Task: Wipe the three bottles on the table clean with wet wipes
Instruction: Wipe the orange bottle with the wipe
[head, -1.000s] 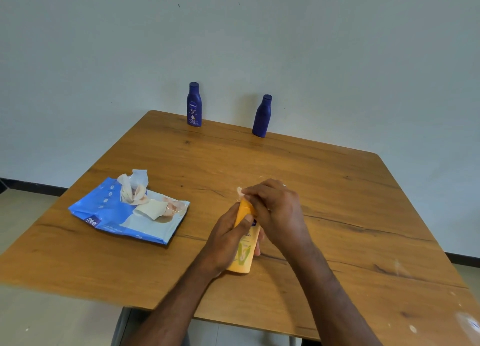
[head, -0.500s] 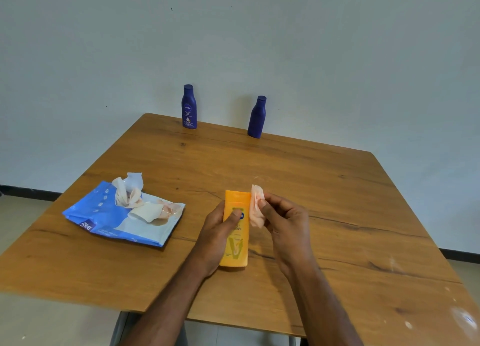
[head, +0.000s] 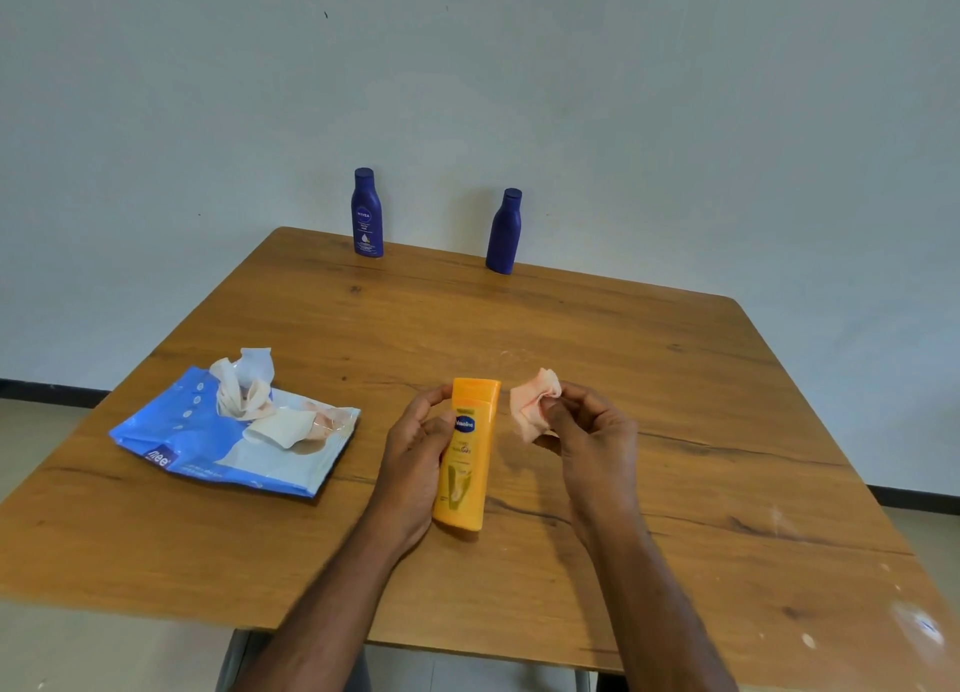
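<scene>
Pale, bare wall (head: 623, 93) stood behind a square wooden table (head: 649, 379) with a dark-grained brown top, and a strip of light floor with a dark skirting showed at the lower left. Near the front of the table the left hand (head: 415, 452) gripped an orange-yellow plastic lotion bottle with a blue oval logo (head: 465, 457), its fingers curled behind the bottle and its thumb laid across the front by the logo; the bottle pointed its flat cap end away from the person, and whether its lower end touched the table could not be told. Just to the right of the bottle, apart from it, the right hand (head: 592, 431) pinched a crumpled pinkish-white wet wipe (head: 532, 405) between thumb and fingertips. To the left lay a flat blue-and-white soft pack of wet wipes (head: 182, 442), its flap open and a bunch of white wipes (head: 244, 384) pulled up out of the opening. At the far edge stood two dark blue plastic bottles, upright and well apart: the labelled dark blue bottle (head: 367, 213) on the left and the plain dark blue bottle (head: 505, 231) on the right.
</scene>
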